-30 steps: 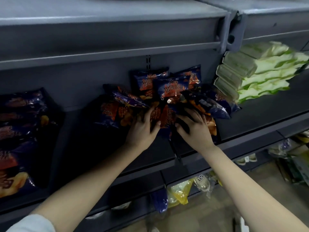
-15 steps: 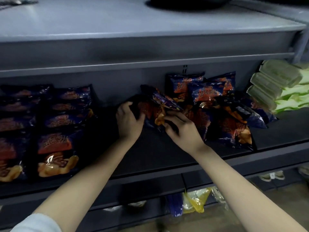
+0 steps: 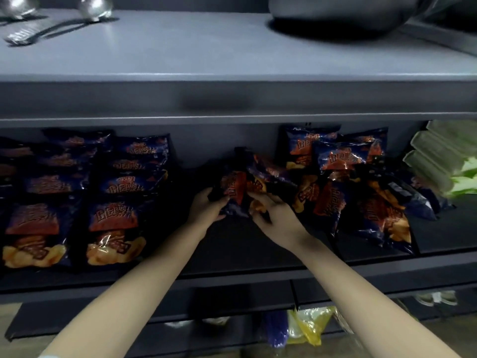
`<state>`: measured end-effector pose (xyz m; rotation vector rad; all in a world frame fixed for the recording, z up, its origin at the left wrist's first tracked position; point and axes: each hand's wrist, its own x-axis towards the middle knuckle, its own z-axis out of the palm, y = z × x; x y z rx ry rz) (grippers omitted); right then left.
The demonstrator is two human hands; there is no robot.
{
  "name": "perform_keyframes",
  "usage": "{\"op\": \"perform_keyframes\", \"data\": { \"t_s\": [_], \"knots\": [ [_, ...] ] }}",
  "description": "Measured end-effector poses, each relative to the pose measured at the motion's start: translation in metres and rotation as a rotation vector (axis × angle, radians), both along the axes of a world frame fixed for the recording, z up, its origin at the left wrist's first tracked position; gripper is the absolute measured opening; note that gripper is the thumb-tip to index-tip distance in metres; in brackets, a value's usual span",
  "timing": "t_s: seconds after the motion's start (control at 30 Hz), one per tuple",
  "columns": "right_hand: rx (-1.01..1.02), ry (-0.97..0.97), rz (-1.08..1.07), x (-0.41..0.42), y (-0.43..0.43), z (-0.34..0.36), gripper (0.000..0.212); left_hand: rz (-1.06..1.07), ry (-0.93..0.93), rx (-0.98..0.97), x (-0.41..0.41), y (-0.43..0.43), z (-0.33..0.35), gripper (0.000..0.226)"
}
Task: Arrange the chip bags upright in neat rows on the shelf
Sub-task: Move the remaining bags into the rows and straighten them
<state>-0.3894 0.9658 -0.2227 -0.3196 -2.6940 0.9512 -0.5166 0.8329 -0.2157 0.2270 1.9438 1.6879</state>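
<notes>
the dark grey shelf [image 3: 232,244] carries chip bags [image 3: 111,220] standing upright in tidy rows on its left, a tumbled heap [image 3: 366,202] of the same bags right of centre, and pale green packs [image 3: 444,161] at its far right.

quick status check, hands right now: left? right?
Left hand: grips the left edge of the chip bag.
Right hand: holds the same chip bag at its lower right.
</notes>
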Motion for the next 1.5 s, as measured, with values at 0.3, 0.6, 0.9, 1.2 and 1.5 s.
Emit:
{"op": "perform_keyframes", "data": {
  "t_s": [0.3,0.6,0.9,1.2,1.5],
  "knots": [
    [-0.519,-0.041,-0.01,-0.027,-0.005,0.056,0.067,-0.296,0.347,-0.132,-0.005,-0.064,0.089,0.045],
    [-0.854,-0.066,0.174,-0.035,-0.021,0.026,0.041,-0.237,0.371,-0.165,-0.003,-0.085,0.08,0.052],
    [-1.224,0.11,-0.029,-0.062,-0.024,0.044,0.035,-0.087,0.58,-0.11,0.015,-0.098,0.059,0.061],
    [-1.073,0.116,-0.063,-0.096,-0.018,0.059,0.034,-0.351,0.776,-0.435,0.035,-0.093,0.005,0.041],
    [-1.013,0.134,-0.181,-0.123,-0.032,0.041,0.037,-0.607,0.925,-0.767,0.033,-0.092,-0.028,0.049]
  ]
}}
